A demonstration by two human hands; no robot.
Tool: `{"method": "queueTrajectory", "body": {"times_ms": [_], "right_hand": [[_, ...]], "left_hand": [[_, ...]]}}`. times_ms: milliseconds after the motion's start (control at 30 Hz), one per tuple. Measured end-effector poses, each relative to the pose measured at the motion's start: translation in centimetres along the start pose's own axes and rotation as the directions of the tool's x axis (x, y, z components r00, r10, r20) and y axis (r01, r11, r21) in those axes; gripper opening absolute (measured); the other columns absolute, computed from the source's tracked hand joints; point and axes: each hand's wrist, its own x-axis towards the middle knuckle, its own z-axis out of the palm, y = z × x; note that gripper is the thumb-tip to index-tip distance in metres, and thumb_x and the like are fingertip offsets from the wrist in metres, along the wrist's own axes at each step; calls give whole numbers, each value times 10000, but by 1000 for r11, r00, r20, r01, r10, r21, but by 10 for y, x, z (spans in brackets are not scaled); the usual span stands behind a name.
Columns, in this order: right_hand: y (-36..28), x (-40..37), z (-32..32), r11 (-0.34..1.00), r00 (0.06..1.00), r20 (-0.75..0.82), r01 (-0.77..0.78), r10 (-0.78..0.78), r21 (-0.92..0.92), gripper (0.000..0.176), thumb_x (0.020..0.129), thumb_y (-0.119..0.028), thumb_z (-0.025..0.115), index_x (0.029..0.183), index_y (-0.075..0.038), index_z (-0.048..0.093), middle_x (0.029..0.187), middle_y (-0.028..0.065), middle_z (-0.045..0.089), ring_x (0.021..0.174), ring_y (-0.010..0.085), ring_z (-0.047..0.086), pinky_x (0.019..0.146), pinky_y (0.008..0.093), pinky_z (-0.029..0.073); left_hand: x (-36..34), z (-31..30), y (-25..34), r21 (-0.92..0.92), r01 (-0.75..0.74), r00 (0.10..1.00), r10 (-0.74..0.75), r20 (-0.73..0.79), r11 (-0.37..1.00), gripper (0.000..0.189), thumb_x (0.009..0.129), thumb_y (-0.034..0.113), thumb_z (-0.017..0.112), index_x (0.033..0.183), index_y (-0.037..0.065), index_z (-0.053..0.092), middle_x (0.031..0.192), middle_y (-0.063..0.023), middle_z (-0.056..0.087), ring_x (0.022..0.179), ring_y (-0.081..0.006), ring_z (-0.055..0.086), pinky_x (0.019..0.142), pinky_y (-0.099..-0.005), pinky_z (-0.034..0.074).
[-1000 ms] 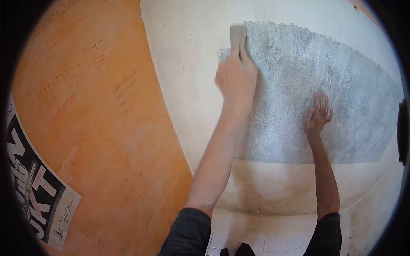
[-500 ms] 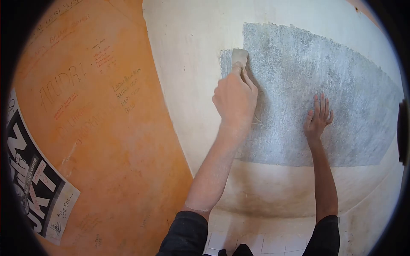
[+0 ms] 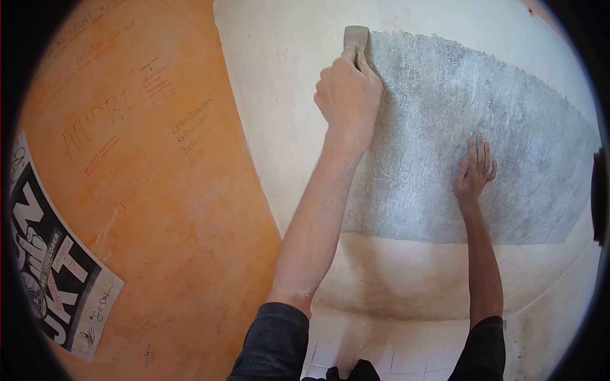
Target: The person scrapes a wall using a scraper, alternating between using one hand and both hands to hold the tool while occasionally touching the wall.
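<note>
while left hand (image 3: 348, 96) grips scraper (image 3: 356, 36) — right hand (image 3: 472, 179) splays

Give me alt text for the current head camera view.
A bare left hand holds a flat grey scraper up to a cream wall, at the upper left edge of a large rough grey patch; the open right hand rests on the patch. To the left, an orange wall bears handwriting and a black-and-white poster.
</note>
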Motion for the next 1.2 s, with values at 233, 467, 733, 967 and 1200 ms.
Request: {"method": "queueTrajectory", "body": {"times_ms": [233,467,733,967,1200], "right_hand": [[1,-3,2,1000,1000,16,-4,4,-10,440,1035,-331,349,1430,-192,486,1503,21,446,1401,225,360,1148,473,84],[-1,-4,0,1000,1000,15,-7,7,-18,431,1035,-326,352,1414,-193,507,1488,20,465,1394,228,373,1147,469,92],[2,-4,1,1000,1000,4,-14,14,-26,418,1038,-327,347,1394,-204,529,1480,8,477,1387,211,384,1148,456,100],[2,-6,3,999,1000,6,-17,17,-31,427,1044,-336,330,1397,-197,526,1479,6,478,1388,212,386,1149,454,108],[-3,-3,1,1000,1000,-23,-13,12,-19,434,1047,-333,313,1403,-192,518,1482,8,473,1393,212,378,1152,441,106]], "left_hand": [[-92,-18,-44,37,192,953,-196,230,981,374,948,278,512,1229,82,664,909,-244,694,853,-392,687,770,-435,534],[-17,13,-16,69,2,999,-5,49,998,369,938,271,529,1201,54,671,858,-241,692,854,-392,687,779,-439,532],[-45,-17,-37,68,108,981,-118,154,992,363,938,254,538,1204,46,672,997,-241,700,966,-379,684,845,-414,527],[-45,-19,-52,2,165,975,-164,150,986,355,956,214,540,1224,9,649,1050,-257,690,1005,-354,685,851,-377,523],[-83,-31,-71,-40,144,971,-133,198,989,350,943,213,563,1196,-10,660,1067,-261,685,1027,-339,682,900,-361,510]]}}
